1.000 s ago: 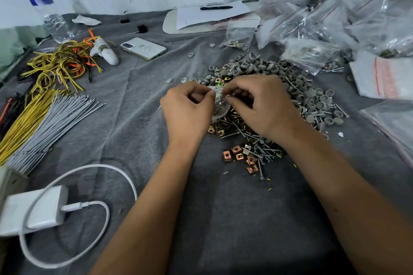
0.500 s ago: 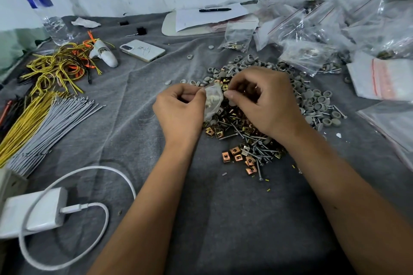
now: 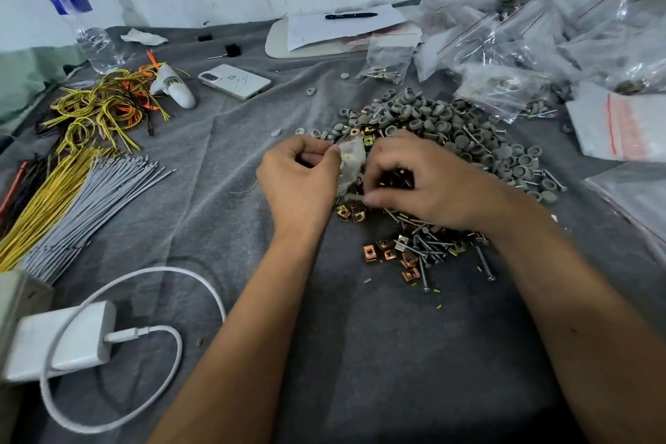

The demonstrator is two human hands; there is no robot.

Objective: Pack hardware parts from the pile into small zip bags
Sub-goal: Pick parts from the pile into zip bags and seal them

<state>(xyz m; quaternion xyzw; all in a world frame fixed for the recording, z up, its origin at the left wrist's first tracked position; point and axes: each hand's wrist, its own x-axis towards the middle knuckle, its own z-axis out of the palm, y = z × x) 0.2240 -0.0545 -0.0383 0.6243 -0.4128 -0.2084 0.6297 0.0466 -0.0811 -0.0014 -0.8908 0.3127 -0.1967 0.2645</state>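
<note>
Head view, and the left hand is curled, thumb and fingertips pinching the small zip bag by its upper edge, the bag hanging crumpled with something yellowish inside. Right beside it, the right hand has its fingers curled down into the pile of hardware parts (what they grasp, if anything, is hidden under the knuckles), thumb touching the bag's lower end. That pile lies on the grey cloth at mid-table: copper clip nuts and long screws nearest the person, grey round caps toward the far edge. Filled clear bags heap up at the far right corner, a flat stack of bags along the right edge. Over to the left edge, grey ties and yellow wires; a white charger with its cable at the near left corner; a phone and a water bottle sit further back.
</note>
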